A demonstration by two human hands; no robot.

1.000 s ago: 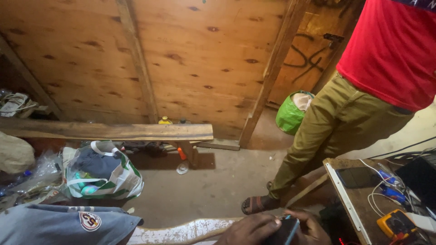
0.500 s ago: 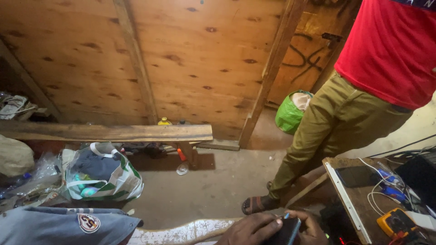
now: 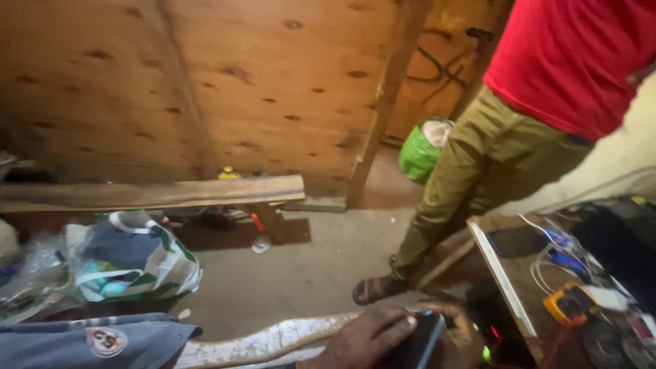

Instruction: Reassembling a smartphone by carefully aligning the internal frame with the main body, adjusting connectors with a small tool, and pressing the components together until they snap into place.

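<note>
1. Head view, bottom edge: your left hand lay with its fingers curled over the top of a dark flat device, thin and slab-shaped like a phone. It was holding the device low in the frame, just in front of you.
2. Your right hand sat behind the device's far edge and touched it. The device hid most of that hand, so you could not tell how far its fingers were closed.
3. The work looked like the handling stage: the device was gripped and steadied between both hands, not set down. Any next move called for a firm left-hand grip and a free right fingertip, since the device hung over bare floor.
4. Just to your right stood a wooden workbench. It carried a yellow multimeter and loose white wires.
5. Another person stood near the bench, apart from your hands. You could see a red shirt, olive trousers and a sandal.
6. To your left, a long wooden plank ran along the plywood wall, with a white-and-green plastic bag just below it.
7. A green bag sat well apart, on the floor by the wall post.
</note>
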